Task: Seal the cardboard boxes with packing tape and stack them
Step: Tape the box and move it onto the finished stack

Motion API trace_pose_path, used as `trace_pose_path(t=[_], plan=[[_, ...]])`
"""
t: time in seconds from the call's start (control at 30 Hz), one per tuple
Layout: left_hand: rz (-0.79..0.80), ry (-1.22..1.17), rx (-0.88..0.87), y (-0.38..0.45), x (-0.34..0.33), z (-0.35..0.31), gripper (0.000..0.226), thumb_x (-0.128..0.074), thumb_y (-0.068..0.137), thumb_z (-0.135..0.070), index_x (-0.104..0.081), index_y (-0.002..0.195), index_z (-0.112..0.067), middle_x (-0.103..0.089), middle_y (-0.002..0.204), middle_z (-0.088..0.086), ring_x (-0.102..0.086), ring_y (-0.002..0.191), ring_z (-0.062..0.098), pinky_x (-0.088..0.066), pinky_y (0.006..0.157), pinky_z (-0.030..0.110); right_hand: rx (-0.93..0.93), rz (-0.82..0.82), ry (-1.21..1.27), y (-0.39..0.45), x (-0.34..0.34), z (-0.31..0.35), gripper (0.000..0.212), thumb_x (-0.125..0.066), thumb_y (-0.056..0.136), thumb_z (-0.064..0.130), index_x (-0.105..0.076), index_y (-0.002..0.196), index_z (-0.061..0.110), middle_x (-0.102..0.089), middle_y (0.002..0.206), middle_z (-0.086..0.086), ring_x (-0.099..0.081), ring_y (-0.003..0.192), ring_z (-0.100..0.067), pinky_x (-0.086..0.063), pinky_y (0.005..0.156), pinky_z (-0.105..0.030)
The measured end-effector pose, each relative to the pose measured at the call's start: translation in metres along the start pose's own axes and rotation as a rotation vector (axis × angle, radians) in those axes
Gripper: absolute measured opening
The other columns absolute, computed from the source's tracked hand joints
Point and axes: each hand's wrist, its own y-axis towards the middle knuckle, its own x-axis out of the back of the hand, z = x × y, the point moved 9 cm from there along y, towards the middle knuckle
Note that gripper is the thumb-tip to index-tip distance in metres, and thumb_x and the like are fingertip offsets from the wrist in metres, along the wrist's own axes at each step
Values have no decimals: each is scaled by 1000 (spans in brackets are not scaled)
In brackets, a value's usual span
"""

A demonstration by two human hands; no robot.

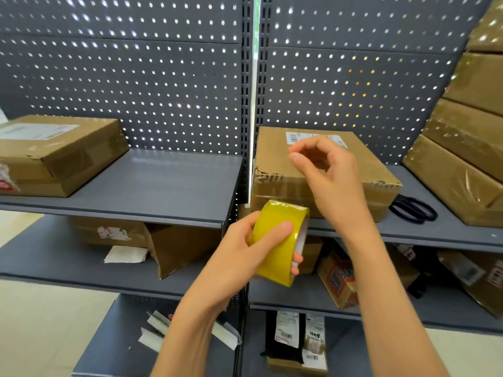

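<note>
Grey pegboard shelving point(163, 183) carries a cardboard box point(275, 170) at 12 o'clock. Below it, left hand point(245, 248) grips a yellow tape roll point(277, 240); right hand point(329, 170) pinches clear tape, scissors point(413, 210) at 3 o'clock.

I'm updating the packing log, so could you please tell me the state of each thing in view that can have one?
Left hand: gripping the tape roll.
Yellow packing tape roll: held, on its side.
Right hand: raised, fingers curled; a clear tape end between them can't be made out.
Box behind the hands: closed, labelled, front edge torn.
Scissors: lying flat, closed.
Left box: closed, taped.
Stacked boxes: taped, leaning.
Lower-shelf box: flap open.
</note>
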Motion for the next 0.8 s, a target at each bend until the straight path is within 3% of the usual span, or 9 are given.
trace_pose_path(t=[0.17,0.33,0.47,0.67,0.8], plan=[[-181,-75,28,8,4,-3,21,-56,91,-28,-63,92,-8,-64,55,11,-59,42,16,-53,46,24,34,2,-42,11,-4,-7,14,-66,85,6,-68,84,20,-66,83,10,-61,80,-3,-46,76,-14],[-259,-40,26,24,6,-3,20,-59,91,-30,-61,87,-10,-66,55,8,-60,43,16,-52,51,27,96,-100,-119,16,-9,-8,8,-65,86,8,-70,86,14,-67,85,3,-61,81,-6,-46,75,-12],[-277,14,48,29,10,3,23,-58,91,-34,-61,89,-12,-68,58,9,-62,47,18,-54,57,28,119,-72,-169,18,-14,-16,7,-66,85,9,-72,86,12,-67,85,1,-59,80,-4,-43,74,-9],[-271,-62,163,28,12,15,26,-57,93,-30,-62,80,-8,-64,50,6,-56,38,12,-50,47,20,179,-109,-82,34,-9,-3,7,-69,84,9,-72,88,14,-66,84,4,-60,79,-2,-45,76,-12],[-301,-75,136,26,11,13,28,-59,90,-36,-61,92,-8,-65,54,9,-59,41,17,-53,50,26,89,-30,-44,47,-12,-21,11,-70,83,10,-71,87,20,-68,84,6,-63,81,-3,-47,77,-15]])
